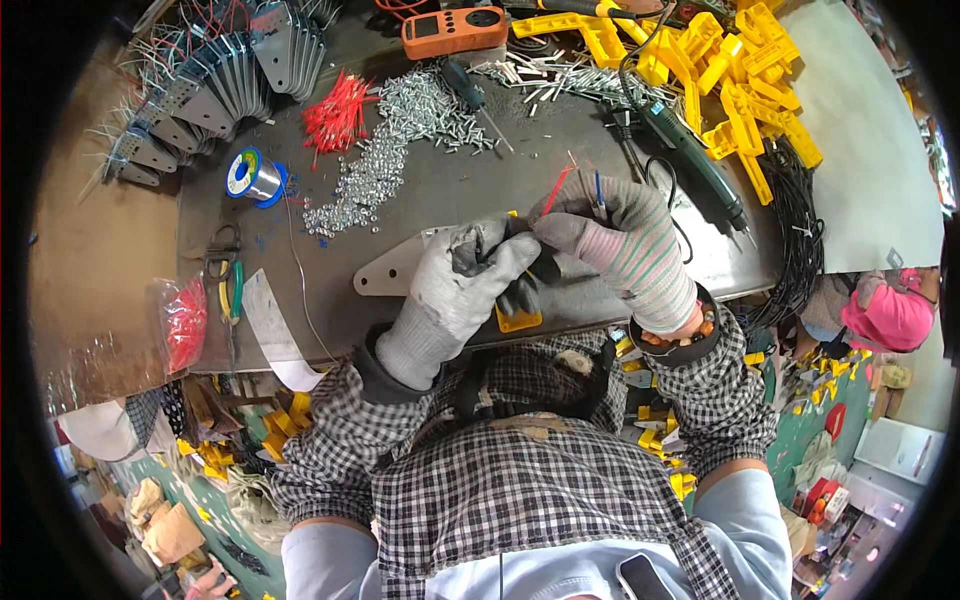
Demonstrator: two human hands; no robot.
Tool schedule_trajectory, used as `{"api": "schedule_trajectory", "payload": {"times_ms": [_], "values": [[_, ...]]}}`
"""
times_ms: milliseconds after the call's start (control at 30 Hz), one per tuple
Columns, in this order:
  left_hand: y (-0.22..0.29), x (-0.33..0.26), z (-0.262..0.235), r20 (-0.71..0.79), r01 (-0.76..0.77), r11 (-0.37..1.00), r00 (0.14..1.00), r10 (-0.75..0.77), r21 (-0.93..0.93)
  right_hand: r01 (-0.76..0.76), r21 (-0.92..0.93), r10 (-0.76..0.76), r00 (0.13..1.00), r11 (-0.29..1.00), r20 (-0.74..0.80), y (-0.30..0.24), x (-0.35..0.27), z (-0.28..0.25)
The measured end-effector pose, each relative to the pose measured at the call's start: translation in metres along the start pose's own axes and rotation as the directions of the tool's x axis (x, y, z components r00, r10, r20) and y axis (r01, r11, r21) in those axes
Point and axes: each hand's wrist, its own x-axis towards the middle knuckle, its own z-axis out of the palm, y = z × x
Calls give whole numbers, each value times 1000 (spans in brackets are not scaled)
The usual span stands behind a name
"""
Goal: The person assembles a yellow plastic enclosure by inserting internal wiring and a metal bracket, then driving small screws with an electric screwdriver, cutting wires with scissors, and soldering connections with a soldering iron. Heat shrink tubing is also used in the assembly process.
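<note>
Both hands wear gloves and meet over the near edge of the bench. My right hand (pixel 630 235), in a striped glove, is closed, with a red wire (pixel 555 188) and a blue wire (pixel 599 190) sticking up from its fingers, bare strands at the tips. My left hand (pixel 462 280), in a grey glove, is pinched close against the right fingertips; what lies between its fingers is hidden. Beneath the hands sits a yellow and black part (pixel 518 318), mostly covered. A grey metal plate (pixel 385 272) with holes extends out left of my left hand.
Screws and nuts (pixel 375 170), red sleeves (pixel 340 112) and a solder spool (pixel 256 178) lie on the bench (pixel 450 195). A screwdriver (pixel 470 88), an orange multimeter (pixel 455 32), a green corded tool (pixel 690 160), yellow housings (pixel 745 90) and black cables (pixel 792 230) surround them.
</note>
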Motion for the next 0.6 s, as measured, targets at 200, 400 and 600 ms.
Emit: {"api": "schedule_trajectory", "payload": {"times_ms": [200,400,600], "values": [[-20,-7,22,-161,-173,973,967,198,156,110,31,-101,973,993,-206,11,-9,17],[-33,-16,16,-143,-235,962,966,216,-138,100,-16,-99,927,995,-362,10,-21,8],[12,-2,-37,-385,-80,857,870,310,509,140,-693,-288,952,707,-101,0,-5,-28]]}}
